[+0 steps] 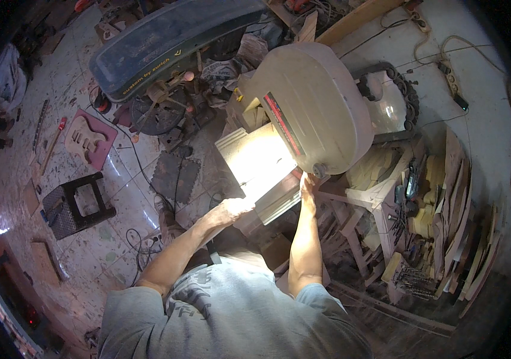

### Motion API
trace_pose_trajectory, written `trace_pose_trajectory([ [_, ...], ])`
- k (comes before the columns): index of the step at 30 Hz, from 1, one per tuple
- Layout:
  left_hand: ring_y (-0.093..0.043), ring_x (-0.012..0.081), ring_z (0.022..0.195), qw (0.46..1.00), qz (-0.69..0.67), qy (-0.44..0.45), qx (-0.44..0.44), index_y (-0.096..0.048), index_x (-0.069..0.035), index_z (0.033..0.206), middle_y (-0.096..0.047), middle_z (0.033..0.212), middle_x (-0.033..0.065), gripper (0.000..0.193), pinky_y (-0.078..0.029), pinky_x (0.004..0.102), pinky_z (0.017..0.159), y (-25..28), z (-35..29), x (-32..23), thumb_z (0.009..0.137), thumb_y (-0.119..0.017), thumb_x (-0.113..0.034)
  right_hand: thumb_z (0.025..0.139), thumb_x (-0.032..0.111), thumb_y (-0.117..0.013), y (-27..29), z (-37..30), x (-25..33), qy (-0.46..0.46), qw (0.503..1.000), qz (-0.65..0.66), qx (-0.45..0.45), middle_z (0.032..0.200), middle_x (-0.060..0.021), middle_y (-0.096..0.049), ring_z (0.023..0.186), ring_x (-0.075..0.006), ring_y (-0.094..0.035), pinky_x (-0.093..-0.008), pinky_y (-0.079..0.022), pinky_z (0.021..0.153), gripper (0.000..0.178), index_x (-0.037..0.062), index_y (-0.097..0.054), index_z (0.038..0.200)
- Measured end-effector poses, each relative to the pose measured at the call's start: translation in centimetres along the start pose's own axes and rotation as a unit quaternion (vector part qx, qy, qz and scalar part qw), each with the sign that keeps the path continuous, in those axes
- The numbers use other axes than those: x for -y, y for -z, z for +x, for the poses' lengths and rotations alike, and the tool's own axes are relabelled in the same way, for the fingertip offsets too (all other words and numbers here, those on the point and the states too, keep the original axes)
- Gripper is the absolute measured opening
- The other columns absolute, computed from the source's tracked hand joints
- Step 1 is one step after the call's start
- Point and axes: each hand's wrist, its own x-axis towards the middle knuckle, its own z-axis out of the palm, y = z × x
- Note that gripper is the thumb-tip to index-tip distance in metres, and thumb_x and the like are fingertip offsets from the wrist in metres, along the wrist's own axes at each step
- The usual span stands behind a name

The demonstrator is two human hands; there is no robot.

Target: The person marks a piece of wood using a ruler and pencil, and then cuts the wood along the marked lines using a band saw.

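Note:
Under the grey rounded housing of a floor-standing machine (318,102), a lamp brightly lights its metal work table (273,206). At the table's near left edge is my left hand (237,207), fingers curled closed; what they hold, if anything, is glared out. My right hand (307,186) reaches up at the table's right side, just below the housing and close to a dark round knob (319,170). The fingers of this hand are partly hidden by the housing, so their grip does not show. Glare washes out whatever lies on the table's middle.
Left on the floor lie a pale guitar body (85,142) on a pink board and a black open-framed stool (79,205). A long dark case (171,45) is beyond. At right, a wooden rack (381,221) stands beside stacked boards (453,203). Cables (141,248) trail across tiles.

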Motion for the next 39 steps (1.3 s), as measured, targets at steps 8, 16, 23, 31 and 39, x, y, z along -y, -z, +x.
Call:
trace_pose_trajectory([
  [8, -0.063, 0.0297, 0.102, 1.0, -0.012, 0.011, 0.003, -0.063, -0.002, 0.116, -0.065, 0.113, 0.016, 0.032, -0.05, 0.0363, 0.089, -0.1, 0.1, 0.0, 0.097, -0.044, -0.02, 0.087, 0.017, -0.058, -0.1, 0.2, 0.2, -0.006, 1.0, 0.006, -0.001, 0.117, -0.0165, -0.056, 0.108, -0.0314, -0.054, -0.0456, -0.042, 0.094, 0.028, 0.0037, -0.057, 0.112],
  [16, -0.063, 0.0292, 0.103, 1.0, -0.007, -0.016, -0.006, -0.062, -0.002, 0.117, -0.065, 0.114, 0.0156, 0.032, -0.05, 0.0362, 0.09, -0.5, 0.2, 0.5, 0.099, -0.043, -0.019, 0.087, 0.018, -0.058, -0.1, 0.0, 0.0, -0.011, 1.0, 0.004, -0.003, 0.117, -0.0165, -0.056, 0.109, -0.0315, -0.054, -0.0455, -0.041, 0.095, 0.029, 0.0037, -0.057, 0.112],
  [23, -0.063, 0.0294, 0.104, 0.996, 0.045, -0.075, -0.022, -0.063, -0.002, 0.116, -0.065, 0.115, 0.0154, 0.029, -0.05, 0.0368, 0.091, -1.1, 0.2, 1.6, 0.097, -0.045, -0.015, 0.087, 0.018, -0.058, 0.0, 0.1, -0.1, -0.016, 1.0, 0.006, -0.002, 0.117, -0.0165, -0.056, 0.109, -0.0315, -0.054, -0.0455, -0.041, 0.095, 0.029, 0.0037, -0.057, 0.112],
  [31, -0.063, 0.0294, 0.104, 0.995, 0.068, -0.077, -0.015, -0.063, -0.002, 0.115, -0.065, 0.115, 0.0151, 0.029, -0.05, 0.0365, 0.091, -0.8, 0.3, 1.0, 0.095, -0.045, -0.012, 0.087, 0.019, -0.058, -0.1, 0.1, -0.3, -0.02, 1.0, 0.005, -0.002, 0.117, -0.0165, -0.056, 0.109, -0.0316, -0.053, -0.0454, -0.041, 0.095, 0.029, 0.0037, -0.057, 0.112],
  [39, -0.063, 0.0291, 0.103, 0.99, 0.08, -0.108, -0.032, -0.063, -0.001, 0.116, -0.065, 0.115, 0.0152, 0.03, -0.05, 0.0362, 0.09, -0.9, 0.4, 1.4, 0.094, -0.045, -0.01, 0.087, 0.019, -0.058, -0.2, 0.2, -0.2, -0.025, 1.0, 0.011, -0.001, 0.118, -0.0165, -0.056, 0.109, -0.0317, -0.053, -0.0453, -0.041, 0.095, 0.029, 0.0038, -0.057, 0.112],
])
